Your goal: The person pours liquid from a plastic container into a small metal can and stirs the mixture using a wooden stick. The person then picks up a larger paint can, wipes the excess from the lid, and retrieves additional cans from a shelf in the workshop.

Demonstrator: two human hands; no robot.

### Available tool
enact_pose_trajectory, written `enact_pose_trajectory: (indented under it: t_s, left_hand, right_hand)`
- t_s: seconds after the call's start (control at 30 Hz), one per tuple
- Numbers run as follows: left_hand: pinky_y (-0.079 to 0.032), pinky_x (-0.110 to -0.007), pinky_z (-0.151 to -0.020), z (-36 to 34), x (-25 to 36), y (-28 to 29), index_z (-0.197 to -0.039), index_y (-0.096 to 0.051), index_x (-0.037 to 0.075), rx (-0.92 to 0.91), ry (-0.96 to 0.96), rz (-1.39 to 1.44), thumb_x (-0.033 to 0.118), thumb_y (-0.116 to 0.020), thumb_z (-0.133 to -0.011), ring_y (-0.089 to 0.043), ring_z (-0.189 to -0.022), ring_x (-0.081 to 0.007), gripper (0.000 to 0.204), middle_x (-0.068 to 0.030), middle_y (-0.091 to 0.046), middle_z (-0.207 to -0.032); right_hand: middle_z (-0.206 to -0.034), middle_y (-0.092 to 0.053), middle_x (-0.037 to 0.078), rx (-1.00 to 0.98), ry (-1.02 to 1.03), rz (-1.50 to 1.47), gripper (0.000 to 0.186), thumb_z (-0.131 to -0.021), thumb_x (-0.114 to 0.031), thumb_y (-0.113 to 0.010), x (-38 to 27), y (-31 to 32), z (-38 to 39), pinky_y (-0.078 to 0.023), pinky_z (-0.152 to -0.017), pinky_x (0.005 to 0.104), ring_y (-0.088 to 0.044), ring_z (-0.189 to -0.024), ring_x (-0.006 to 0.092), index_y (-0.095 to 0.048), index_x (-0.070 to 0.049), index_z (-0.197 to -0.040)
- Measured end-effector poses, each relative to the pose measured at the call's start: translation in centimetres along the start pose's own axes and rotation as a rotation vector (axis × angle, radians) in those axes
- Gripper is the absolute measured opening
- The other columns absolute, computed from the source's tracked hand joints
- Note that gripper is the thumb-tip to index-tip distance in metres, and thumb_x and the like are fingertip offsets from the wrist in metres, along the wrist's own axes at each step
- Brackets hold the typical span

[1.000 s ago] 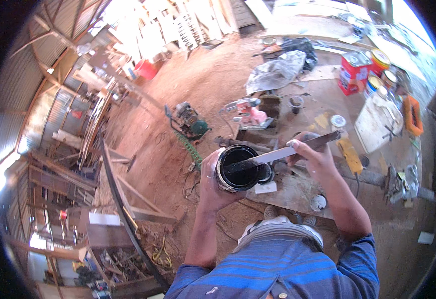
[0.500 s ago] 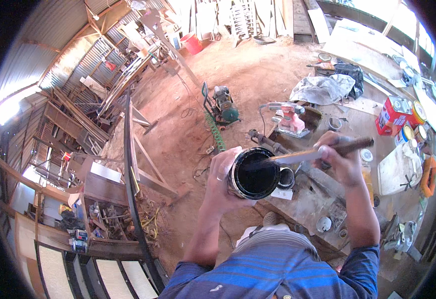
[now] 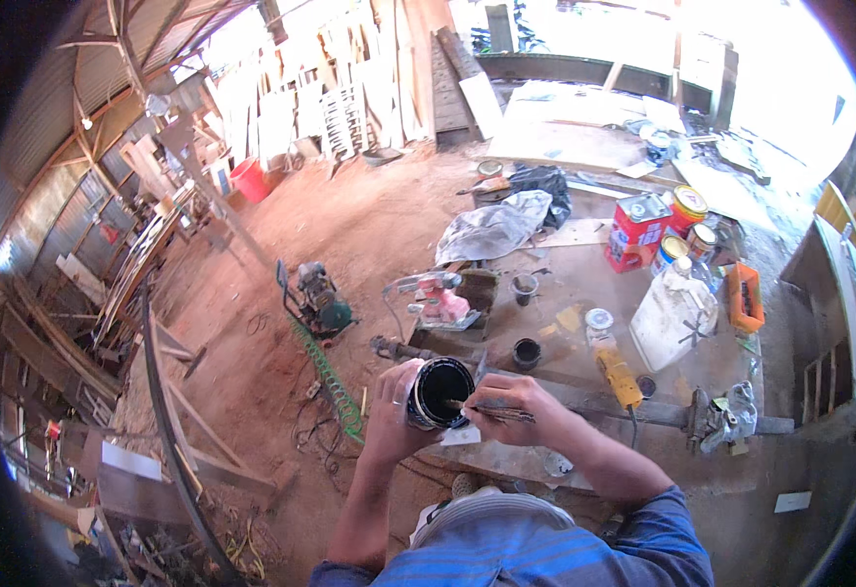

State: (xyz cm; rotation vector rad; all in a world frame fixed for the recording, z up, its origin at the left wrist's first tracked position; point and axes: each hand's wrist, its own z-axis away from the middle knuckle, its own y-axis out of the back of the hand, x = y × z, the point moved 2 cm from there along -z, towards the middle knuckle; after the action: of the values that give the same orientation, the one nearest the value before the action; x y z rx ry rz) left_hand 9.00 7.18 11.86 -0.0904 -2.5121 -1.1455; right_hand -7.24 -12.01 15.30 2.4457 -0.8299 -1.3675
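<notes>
My left hand point(image 3: 394, 403) is wrapped round the side of a round tin point(image 3: 428, 423), its open mouth facing up. Dark, nearly black paint point(image 3: 439, 386) shows inside, and the rim is smeared with it. Pinched in my right hand point(image 3: 521, 399) is a slim flat wooden stick point(image 3: 511, 415), stained dark along its outer part. The stick's inner end dips into the tin over the right rim; its tip is hidden in the dark contents. Below the tin lies a small white paper point(image 3: 461, 435) at the workbench's edge.
On the workbench point(image 3: 565, 284) stand a pink sander point(image 3: 441, 301), a small dark cup point(image 3: 527, 353), a yellow power tool point(image 3: 619, 374), a white jug point(image 3: 672, 311), a red can point(image 3: 635, 233) and an orange box point(image 3: 745, 296). A compressor point(image 3: 320, 301) with a green coiled hose point(image 3: 325, 382) sits on the dirt floor.
The view has swung rightward. My right hand has come down and in toward the tin, and the stick, earlier held out across the rim, now reaches inside. My left hand keeps the tin.
</notes>
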Motion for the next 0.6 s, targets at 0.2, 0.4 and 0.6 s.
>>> enact_pose_trajectory:
  t_s: [0.2,0.4,0.6]
  left_hand:
    - [-0.050,-0.057,-0.114,-1.1,0.5,-4.0,-0.154,-0.047,0.004,-0.106,-0.077,0.096,0.023,-0.100,-0.062,-0.059,-0.134,-0.0456,0.108,-0.0222,-0.062,-0.145]
    - [-0.049,-0.056,-0.115,-1.6,0.4,-7.6,-0.152,-0.051,0.006,-0.154,-0.134,0.233,0.026,-0.102,-0.058,-0.058,-0.134,-0.0457,0.109,-0.0212,-0.062,-0.146]
    - [-0.049,-0.056,-0.116,-2.6,0.9,-9.4,-0.154,-0.050,0.008,-0.198,-0.144,0.276,0.026,-0.102,-0.057,-0.057,-0.136,-0.0449,0.112,-0.0202,-0.061,-0.148]
  right_hand:
    - [-0.095,-0.076,0.013,0.274,-0.237,-0.008,0.010,-0.097,-0.013,-0.083,2.2,-0.5,3.4,-0.060,-0.073,0.0403,-0.075,-0.079,0.0289,-0.080,-0.005,-0.103]
    - [-0.098,-0.075,0.013,0.389,-0.243,0.063,0.008,-0.098,-0.008,-0.080,1.6,1.8,5.6,-0.060,-0.074,0.0386,-0.076,-0.081,0.0285,-0.080,-0.005,-0.106]
    - [-0.094,-0.075,0.013,0.361,-0.410,0.076,0.009,-0.097,-0.010,-0.081,0.8,1.5,8.1,-0.059,-0.071,0.0374,-0.074,-0.077,0.0261,-0.078,-0.003,-0.102]
